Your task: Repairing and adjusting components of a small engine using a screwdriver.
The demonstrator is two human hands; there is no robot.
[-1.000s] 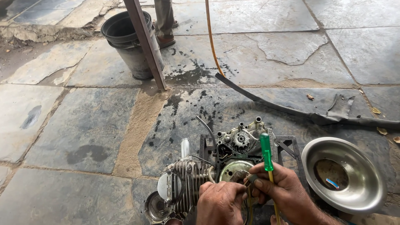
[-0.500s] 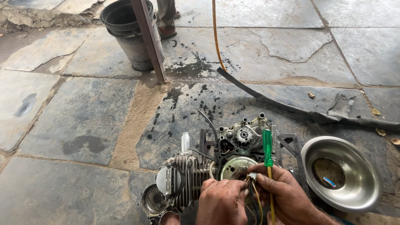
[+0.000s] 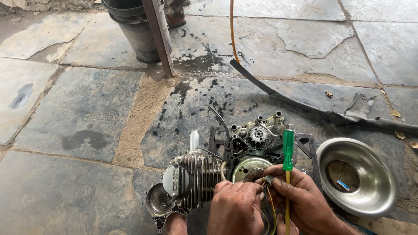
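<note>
Head view: the left hand point(image 3: 235, 209) and right hand point(image 3: 305, 202) meet over a small grey finned metal engine point(image 3: 217, 178) lying on the stone floor point(image 3: 87, 117). Left fingers point(image 3: 254, 191) curl pressed together over thin yellow wires point(image 3: 270, 209); right fingers point(image 3: 278, 182) pinch a small connector and steady a green-handled screwdriver point(image 3: 288, 150), upright just above them. The side cover is already off, exposing the round rotor point(image 3: 248, 167) beyond the fingertips; wiring work appears unfinished. A shiny steel bowl point(image 3: 370, 196) sits right of the right fingers.
</note>
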